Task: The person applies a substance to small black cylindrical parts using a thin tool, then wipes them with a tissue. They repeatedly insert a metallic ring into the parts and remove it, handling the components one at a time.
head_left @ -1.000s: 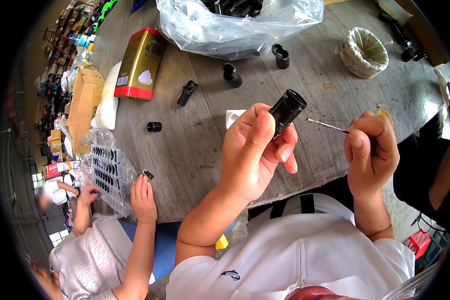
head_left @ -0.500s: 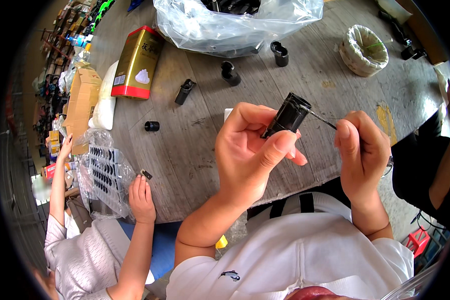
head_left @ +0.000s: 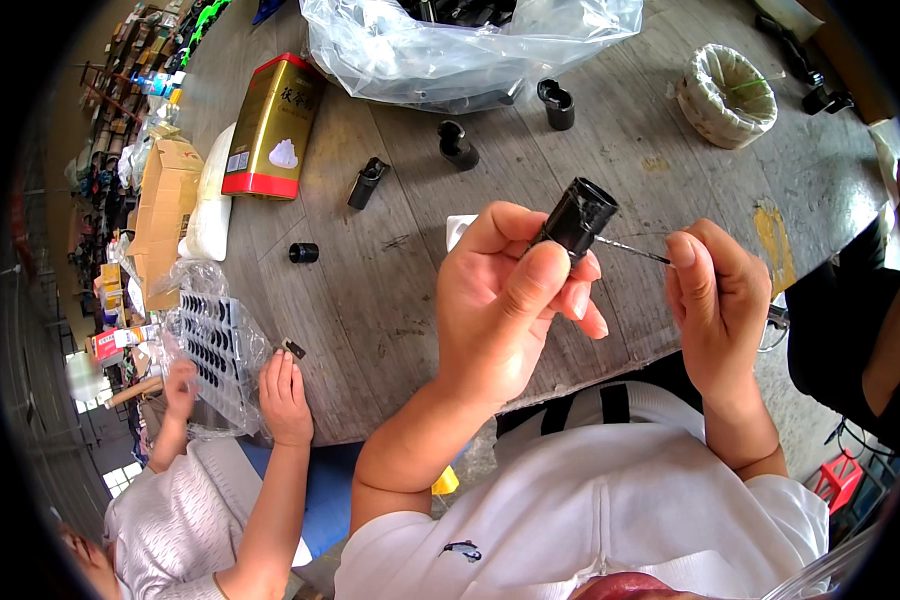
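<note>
My left hand (head_left: pixel 495 315) is closed round the lower part of a black plastic cylinder (head_left: pixel 582 218). The part tilts, its hollow end facing up and to the right. Between the thumb and fingers of my right hand (head_left: pixel 715 300) is a thin dark rod (head_left: pixel 632 249), which looks twisted. The rod's far tip reaches the cylinder's lower right side; whether it enters the part is hidden. Beyond my hands, similar black parts with cut-out tops stand on the table: one cut-out part (head_left: pixel 458 147) and another (head_left: pixel 557 105). A narrower black piece (head_left: pixel 368 184) is farther left, near a short black ring (head_left: pixel 304 252).
A clear plastic bag (head_left: pixel 400 65) of black parts occupies the far table (head_left: pixel 370 330). Left of it stands a gold-and-red tin (head_left: pixel 270 130); a lined bin (head_left: pixel 700 105) is far right. At left, a co-worker's hand (head_left: pixel 286 400) rests beside a tray (head_left: pixel 210 345) of small dark pieces.
The cylinder has turned in my left hand, and the rod's tip has moved from its upper rim to its lower side. The co-worker's far hand has come down toward the tray.
</note>
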A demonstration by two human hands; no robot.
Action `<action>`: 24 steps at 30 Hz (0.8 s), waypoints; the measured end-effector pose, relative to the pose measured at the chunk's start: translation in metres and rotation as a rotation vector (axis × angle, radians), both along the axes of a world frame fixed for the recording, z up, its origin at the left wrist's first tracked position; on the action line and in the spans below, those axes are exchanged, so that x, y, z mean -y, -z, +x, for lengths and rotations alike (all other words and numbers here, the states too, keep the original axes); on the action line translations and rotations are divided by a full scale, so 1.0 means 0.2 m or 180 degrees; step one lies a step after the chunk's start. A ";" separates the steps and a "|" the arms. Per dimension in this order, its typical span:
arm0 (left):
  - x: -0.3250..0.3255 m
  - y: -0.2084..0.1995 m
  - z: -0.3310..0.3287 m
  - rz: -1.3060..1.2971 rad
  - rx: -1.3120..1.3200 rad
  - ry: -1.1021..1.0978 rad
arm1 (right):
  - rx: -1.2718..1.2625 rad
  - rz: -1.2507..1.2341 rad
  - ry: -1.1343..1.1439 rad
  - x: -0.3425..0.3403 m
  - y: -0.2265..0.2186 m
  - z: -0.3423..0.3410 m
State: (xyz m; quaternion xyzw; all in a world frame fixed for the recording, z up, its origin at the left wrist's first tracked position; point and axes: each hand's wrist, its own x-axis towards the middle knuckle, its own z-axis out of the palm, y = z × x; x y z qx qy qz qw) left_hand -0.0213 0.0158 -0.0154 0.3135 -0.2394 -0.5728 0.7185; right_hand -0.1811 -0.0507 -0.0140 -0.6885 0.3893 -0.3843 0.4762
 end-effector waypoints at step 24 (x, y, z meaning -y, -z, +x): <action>-0.01 -0.09 0.12 -0.0234 0.0747 -0.0972 | -0.2076 -0.2629 0.1629 0.52 0.02 -0.21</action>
